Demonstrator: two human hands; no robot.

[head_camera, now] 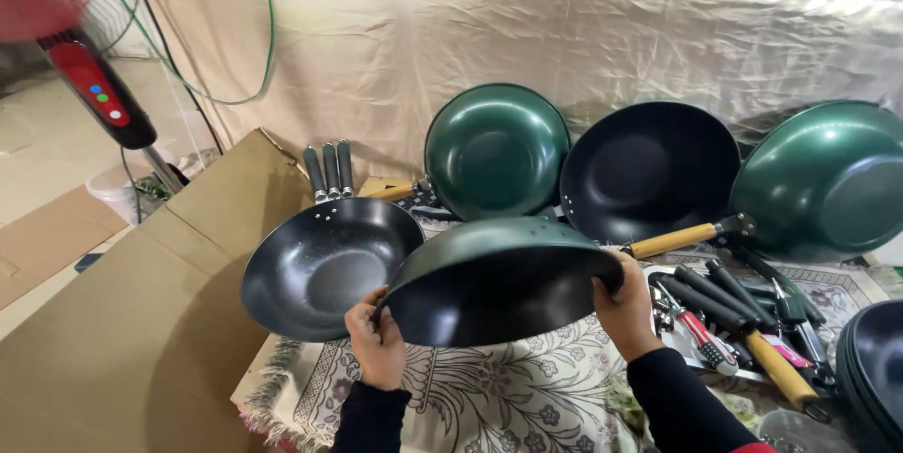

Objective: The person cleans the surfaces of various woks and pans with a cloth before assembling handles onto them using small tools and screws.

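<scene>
Head view: a handleless green wok (499, 279) is being held up by both hands above the patterned cloth (489, 392) that is covering the surface. The left hand (376, 340) is being closed on the near-left rim and the right hand (625, 307) on the right rim, so each grip is being kept clamped on the pan, with its dark inside tilted toward the camera and its green outside turned up. Judging from this, the pan is being turned over for a look at its inside or rim, and no handle is fitted to it as far as can be seen. A steady two-handed hold is being called for in whatever follows, since the bowl is wide and is being carried only by its edges.

Just behind the left hand a black wok (324, 265) is being propped against a cardboard box (160, 321), with three dark handles (329, 171) sticking up at its far edge. Along the far cloth backdrop (527, 30), a green wok (497, 150), a black wok with a wooden handle (649, 171) and another green wok (828, 180) are being leaned upright. To the right, loose handles and tools (734, 321) are being kept in a heap close under the right wrist, and a stack of dark pans (875, 368) is crowding the right edge, so little free room is being left for lowering the pan.
</scene>
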